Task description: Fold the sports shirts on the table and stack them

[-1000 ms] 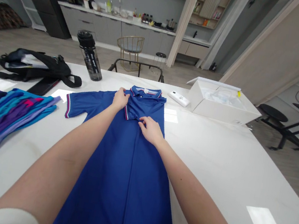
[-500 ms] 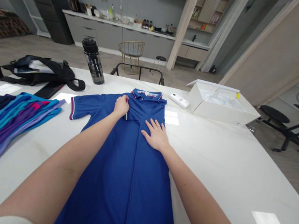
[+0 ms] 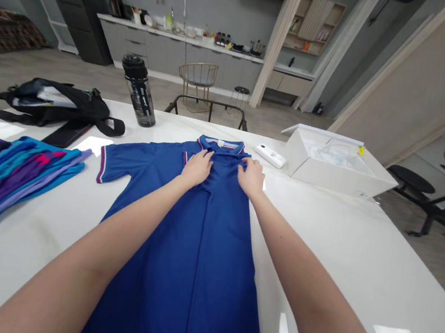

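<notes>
A blue short-sleeved polo shirt point(image 3: 174, 249) lies on the white table, its collar at the far end and one sleeve stretched out to the left. Its other sleeve is folded inward over the chest. My left hand point(image 3: 197, 169) rests on that folded sleeve, fingers extended over the cloth just below the collar. At the shirt's right shoulder edge, my right hand point(image 3: 251, 177) has its fingers bent round the fabric, with the thumb toward the collar. The fingertips of my right hand are partly hidden in the cloth.
Left of the shirt lies a stack of folded blue and purple clothes point(image 3: 7, 199), with a black bag point(image 3: 57, 105) and a dark phone point(image 3: 66, 133) behind it. A black bottle point(image 3: 140, 93) stands at the back. A white device point(image 3: 270, 156) and an open white box point(image 3: 332, 171) sit right of the collar.
My left hand has moved right, from the folded sleeve's cuff onto the sleeve nearer the collar. My right hand has moved up from lying flat on the chest to the shoulder edge, its fingers now bent.
</notes>
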The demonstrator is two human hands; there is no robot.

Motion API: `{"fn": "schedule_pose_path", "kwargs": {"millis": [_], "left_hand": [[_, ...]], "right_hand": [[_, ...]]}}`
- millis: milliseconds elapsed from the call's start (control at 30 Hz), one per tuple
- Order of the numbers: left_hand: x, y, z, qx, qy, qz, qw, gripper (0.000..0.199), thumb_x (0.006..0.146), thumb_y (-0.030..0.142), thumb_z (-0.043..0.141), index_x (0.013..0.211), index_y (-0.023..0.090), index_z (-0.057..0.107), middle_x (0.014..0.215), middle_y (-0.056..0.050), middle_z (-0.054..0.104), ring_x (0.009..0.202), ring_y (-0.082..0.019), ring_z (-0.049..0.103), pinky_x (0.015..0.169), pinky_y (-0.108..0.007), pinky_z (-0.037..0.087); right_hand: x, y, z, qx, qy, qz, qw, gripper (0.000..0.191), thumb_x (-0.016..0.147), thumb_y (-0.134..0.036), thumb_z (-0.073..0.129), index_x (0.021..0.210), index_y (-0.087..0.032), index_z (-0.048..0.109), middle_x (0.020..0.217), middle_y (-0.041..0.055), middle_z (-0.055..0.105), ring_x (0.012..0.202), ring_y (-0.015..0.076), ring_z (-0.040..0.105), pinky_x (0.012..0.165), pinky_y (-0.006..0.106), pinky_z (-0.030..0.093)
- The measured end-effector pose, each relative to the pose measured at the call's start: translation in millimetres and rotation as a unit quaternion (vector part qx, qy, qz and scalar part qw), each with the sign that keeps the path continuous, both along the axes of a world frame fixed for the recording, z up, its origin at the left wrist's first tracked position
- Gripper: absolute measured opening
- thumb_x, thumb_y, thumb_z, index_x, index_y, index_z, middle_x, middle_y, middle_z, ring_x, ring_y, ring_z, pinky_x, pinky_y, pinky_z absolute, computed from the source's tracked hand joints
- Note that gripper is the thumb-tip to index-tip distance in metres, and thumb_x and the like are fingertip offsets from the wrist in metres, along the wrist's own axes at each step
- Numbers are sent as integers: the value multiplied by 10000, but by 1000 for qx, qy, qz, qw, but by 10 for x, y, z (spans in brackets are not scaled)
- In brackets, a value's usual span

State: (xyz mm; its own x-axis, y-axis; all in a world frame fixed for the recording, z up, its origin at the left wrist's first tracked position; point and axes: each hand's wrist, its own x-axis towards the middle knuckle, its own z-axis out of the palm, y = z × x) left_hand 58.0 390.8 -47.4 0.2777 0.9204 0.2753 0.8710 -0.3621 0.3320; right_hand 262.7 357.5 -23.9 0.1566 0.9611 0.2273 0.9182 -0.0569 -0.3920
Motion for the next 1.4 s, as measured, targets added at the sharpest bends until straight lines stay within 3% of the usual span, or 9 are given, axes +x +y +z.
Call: {"fn": "schedule_pose_path", "kwargs": {"millis": [167,300,500,667,767,900,1067,1200,1400], "left_hand": [[-132,307,-5,-25,26,94,995,395,994,343,478,1332,165,580,1374,-195,586,1288,-355,526,1109,-552,348],[-256,477,40,-56,51,98,992,291,1000,406,476,1073,201,669,1224,-156,665,1203,-348,573,1033,-538,391],[-380,560,112,-17,82,56,995,333,1061,359,317,1204,185,561,1084,-132,716,1049,-289,659,976,-449,410],[-394,445,65,10,133,99,986,297,1027,315,403,1198,166,595,1194,-185,660,1129,-350,610,975,-504,418],[-321,329,94,88,90,36,991,371,1021,240,370,1334,168,556,1327,-184,599,1229,-319,562,1039,-470,412],[-157,156,43,34,76,-112,990,465,1052,328,335,1461,173,493,1519,-138,496,1384,-261,477,1143,-404,376],[-101,-4,-125,-62,99,-103,988,573,1051,485,332,1532,188,426,1627,-113,363,1514,-290,307,1241,-519,220],[-386,-5,-75,-52,53,-57,996,507,1049,433,361,1464,186,516,1590,-108,431,1479,-243,380,1238,-450,254],[-1312,41,113,0,54,89,995,369,999,239,414,1284,211,646,1364,-96,630,1239,-255,592,1066,-409,435]], "right_hand": [[264,706,-84,-68,26,-26,997,480,928,-369,603,1401,-313,551,1535,138,399,1354,383,399,1024,615,398],[493,983,-196,-46,40,6,998,275,929,-420,585,1064,-230,732,1303,119,591,1229,312,529,1025,473,430],[547,1205,-293,3,19,-1,1000,410,920,-555,558,955,-186,733,1146,138,638,1106,303,582,958,421,459],[359,1134,-356,-31,-40,-54,997,413,925,-541,583,1116,-185,665,1275,177,574,1215,374,488,984,558,393],[249,981,-306,61,-61,-73,994,350,967,-414,528,1209,-170,591,1285,192,543,1199,365,479,983,540,375],[69,704,-248,95,-82,39,991,290,1003,-306,425,1158,-165,625,1219,179,591,1128,319,534,973,441,403],[-101,376,-334,8,-106,144,984,422,1033,-455,419,1301,-201,624,1334,145,608,1216,310,526,1027,439,407],[-189,266,-274,4,-120,118,986,421,1036,-438,424,1337,-209,612,1450,153,536,1305,325,464,1051,498,382],[-859,425,-36,55,-69,189,978,264,1009,-311,483,1128,-220,700,1181,131,663,1135,293,571,950,428,445]]}}
